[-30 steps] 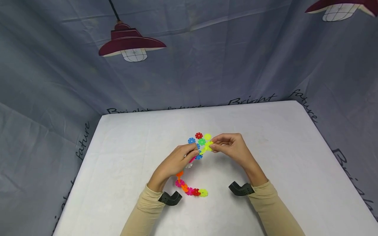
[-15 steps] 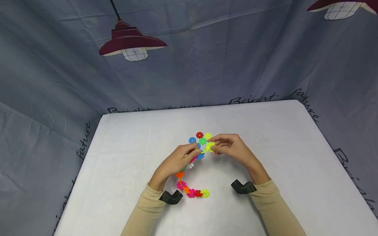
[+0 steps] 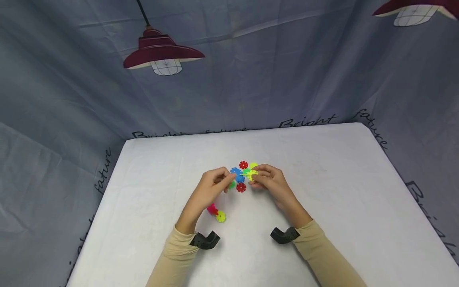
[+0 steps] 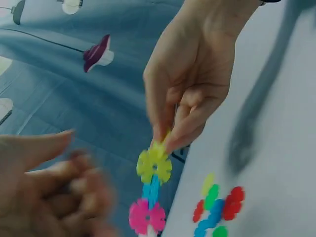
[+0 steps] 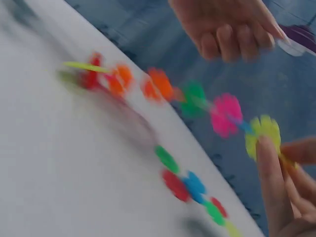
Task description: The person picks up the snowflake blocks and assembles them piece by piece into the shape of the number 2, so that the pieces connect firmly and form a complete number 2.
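My right hand (image 3: 273,184) pinches a yellow notched plastic disc (image 5: 265,124) between thumb and fingers. From it hangs a chain of interlocking discs; blue, pink (image 4: 147,216), green (image 5: 192,99), orange (image 5: 158,85) and red ones follow, with another yellow at the far end. My left hand (image 3: 209,189) is beside the chain, apart from it, fingers loosely curled around nothing, as the right wrist view shows (image 5: 237,29). In the head view this hand hides the chain's middle; its pink (image 3: 212,209) and yellow (image 3: 220,216) end shows below.
Several loose discs lie on the white table (image 3: 161,171) just beyond the hands, among them a red disc (image 3: 241,187), a blue disc (image 3: 240,178) and another red disc (image 3: 243,164). A grey curtain (image 3: 251,79) with printed lamps stands behind the table.
My left hand has let go of the chain and shifted slightly up and left. The chain's lower end has swung up and left. My right hand has moved a little left, still pinching the yellow disc.
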Available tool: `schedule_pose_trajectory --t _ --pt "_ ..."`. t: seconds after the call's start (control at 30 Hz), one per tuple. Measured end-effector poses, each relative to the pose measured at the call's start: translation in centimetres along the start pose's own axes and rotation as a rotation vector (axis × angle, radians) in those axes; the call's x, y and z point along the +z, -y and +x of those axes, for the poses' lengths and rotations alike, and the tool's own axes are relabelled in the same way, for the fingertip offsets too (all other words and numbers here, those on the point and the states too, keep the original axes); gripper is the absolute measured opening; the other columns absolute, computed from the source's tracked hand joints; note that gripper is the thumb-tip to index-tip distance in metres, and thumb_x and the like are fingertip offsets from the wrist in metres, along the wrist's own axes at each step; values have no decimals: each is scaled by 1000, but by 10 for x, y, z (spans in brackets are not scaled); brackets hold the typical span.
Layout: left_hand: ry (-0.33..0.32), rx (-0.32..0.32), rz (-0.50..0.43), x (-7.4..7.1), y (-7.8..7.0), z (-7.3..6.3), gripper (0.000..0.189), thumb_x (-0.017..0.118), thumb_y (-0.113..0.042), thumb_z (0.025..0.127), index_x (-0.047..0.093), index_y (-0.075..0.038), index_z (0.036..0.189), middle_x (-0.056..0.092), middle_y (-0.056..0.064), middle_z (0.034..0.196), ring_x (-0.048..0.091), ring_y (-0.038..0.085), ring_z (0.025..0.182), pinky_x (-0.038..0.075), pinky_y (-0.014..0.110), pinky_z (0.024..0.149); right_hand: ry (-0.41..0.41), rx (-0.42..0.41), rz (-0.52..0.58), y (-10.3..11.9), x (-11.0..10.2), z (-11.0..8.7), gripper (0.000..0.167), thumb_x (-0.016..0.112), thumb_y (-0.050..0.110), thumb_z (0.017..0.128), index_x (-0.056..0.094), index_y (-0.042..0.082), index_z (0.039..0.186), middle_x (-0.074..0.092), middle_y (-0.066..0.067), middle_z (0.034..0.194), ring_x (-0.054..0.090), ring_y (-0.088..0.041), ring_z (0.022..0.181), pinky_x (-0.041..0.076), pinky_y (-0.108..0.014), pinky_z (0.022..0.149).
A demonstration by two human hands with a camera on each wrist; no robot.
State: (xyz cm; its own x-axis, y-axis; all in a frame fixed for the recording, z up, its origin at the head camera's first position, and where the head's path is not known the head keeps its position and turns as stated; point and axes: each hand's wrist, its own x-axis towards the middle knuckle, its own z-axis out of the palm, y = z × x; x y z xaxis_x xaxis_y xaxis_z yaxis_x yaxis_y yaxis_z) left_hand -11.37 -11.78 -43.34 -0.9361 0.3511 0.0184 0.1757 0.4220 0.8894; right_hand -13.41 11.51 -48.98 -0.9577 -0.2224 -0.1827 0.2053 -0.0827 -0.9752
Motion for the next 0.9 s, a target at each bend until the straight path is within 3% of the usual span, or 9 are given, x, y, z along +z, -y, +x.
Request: schedule_pose_trajectory --t 0.07,0.13,0.23,0.37,0.47,0.7,0.77,0.9 --pt "152 -53 0 6 4 1 32 63 -34 104 68 -6 89 68 12 78 65 25 71 47 26 63 -21 45 57 -5 7 0 35 63 5 99 52 -7 130 74 -3 94 79 -22 87 62 -34 82" --pt "263 -96 20 15 9 3 36 63 -36 103 70 -2 93 71 16 81 67 33 72 51 31 63 -26 80 96 -9 13 -1 36 61 4 99 50 -7 131 75 -4 95 78 -18 86 62 -30 80" --pt "318 -139 23 28 18 6 43 62 -39 104 71 2 93 72 20 80 67 40 70 56 38 62 -34 120 92 -13 19 -4 34 62 5 98 53 -6 130 76 -3 92 76 -12 78 62 -26 73" --pt "254 -203 -36 38 31 2 46 62 -39 103 69 3 87 69 17 71 66 27 58 58 36 58 -7 138 -20 -16 22 -5 30 68 8 95 62 -6 120 78 -1 85 72 -10 70 59 -24 62" --pt "197 -273 -137 37 41 -5 40 66 -35 102 66 3 89 70 14 71 67 16 56 59 31 58 68 131 -124 -17 23 -5 28 71 12 94 66 -6 114 79 -3 83 72 -11 71 55 -22 57" --pt "126 -356 -347 28 62 -20 29 55 -26 108 60 2 104 69 8 79 68 11 60 58 25 57 264 34 -340 -24 31 -4 31 70 16 97 68 -1 122 79 -14 93 73 -15 76 56 -28 58" --pt "108 -366 -388 27 67 -22 29 51 -23 109 58 5 106 67 7 81 67 10 60 58 24 56 242 -23 -451 -26 33 -4 28 71 15 96 70 1 121 78 -10 90 71 -13 72 55 -27 58" --pt "73 -351 -378 27 70 -23 28 51 -19 109 58 8 108 68 10 82 66 9 60 57 23 55 88 -162 -752 -29 36 0 27 77 10 90 74 6 117 71 1 80 58 -7 63 46 -23 59"
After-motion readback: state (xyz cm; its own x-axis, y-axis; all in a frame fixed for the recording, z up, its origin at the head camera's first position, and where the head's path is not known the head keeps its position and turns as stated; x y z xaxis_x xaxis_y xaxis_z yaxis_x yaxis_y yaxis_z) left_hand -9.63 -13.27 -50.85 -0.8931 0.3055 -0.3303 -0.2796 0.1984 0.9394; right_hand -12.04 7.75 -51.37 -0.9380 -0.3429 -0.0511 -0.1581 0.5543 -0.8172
